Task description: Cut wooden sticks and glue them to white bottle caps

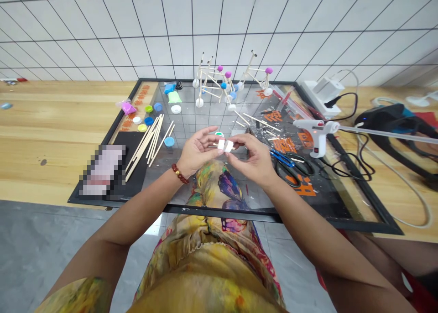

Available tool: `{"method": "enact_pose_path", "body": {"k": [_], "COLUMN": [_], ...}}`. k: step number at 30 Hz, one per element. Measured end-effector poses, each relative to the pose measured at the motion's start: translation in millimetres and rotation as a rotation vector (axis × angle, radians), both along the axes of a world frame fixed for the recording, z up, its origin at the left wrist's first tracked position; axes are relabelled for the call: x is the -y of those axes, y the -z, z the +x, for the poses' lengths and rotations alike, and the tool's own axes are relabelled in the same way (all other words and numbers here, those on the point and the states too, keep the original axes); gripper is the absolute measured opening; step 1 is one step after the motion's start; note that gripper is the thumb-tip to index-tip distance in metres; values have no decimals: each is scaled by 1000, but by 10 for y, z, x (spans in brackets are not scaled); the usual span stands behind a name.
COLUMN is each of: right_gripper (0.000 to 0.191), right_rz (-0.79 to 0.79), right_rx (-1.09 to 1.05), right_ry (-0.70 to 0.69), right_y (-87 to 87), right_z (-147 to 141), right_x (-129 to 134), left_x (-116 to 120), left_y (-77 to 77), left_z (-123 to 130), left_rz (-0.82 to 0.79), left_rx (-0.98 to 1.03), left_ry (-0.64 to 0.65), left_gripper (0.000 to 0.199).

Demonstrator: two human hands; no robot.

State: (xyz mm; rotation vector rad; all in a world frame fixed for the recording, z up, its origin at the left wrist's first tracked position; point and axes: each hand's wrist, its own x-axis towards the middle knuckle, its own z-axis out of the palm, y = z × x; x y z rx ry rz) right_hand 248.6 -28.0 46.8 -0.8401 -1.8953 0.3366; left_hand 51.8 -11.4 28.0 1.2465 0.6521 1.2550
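Near the front middle of the glass-topped board, my left hand (197,151) and my right hand (253,159) meet with closed fingertips. A small white disc (221,145), like a bottle cap, is pinched in my left fingers. My right fingers pinch a second white disc (229,146) beside it. A short bit of stick shows at the outer side of the discs; whether it joins them I cannot tell. Behind my hands, a round green-and-white piece (219,134) lies on the board.
Stick models (214,82) with white discs and coloured balls stand at the back. Loose wooden sticks (150,142), a blue cap (169,141) and clay tubs lie left. Scissors (289,164), a white glue gun (316,135), cables and a power strip (320,98) are right.
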Motion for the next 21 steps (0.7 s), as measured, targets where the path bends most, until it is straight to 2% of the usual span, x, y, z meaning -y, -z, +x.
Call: {"method": "enact_pose_path", "body": {"k": [7,12,16,18,20,21], "right_gripper": [23,24,40,40,25,24], "right_rz": [9,22,25,-13,-120,-205], "right_rx": [33,64,104,156,233,269], "right_ry": [4,22,65,117,194,253], "right_y": [-23,31,-3,-83,-185,-234], "right_z": [23,23,48,172,417,581], "right_x": [4,-32,-17,72,222,307], "left_x": [2,-3,-23,-47,-79,-96], "left_y": [-10,-6,-6,-7,-8,-9], "left_z": [-8,0,-14,-37,-65,-77], "left_rz": [-18,-23,-11,-5,5,8], "left_rx": [-30,-15,2,7,24,38], "left_ry": [-36,-43,-82,-120,-155,-169], "left_gripper": [64,63,61,60,60,61]}}
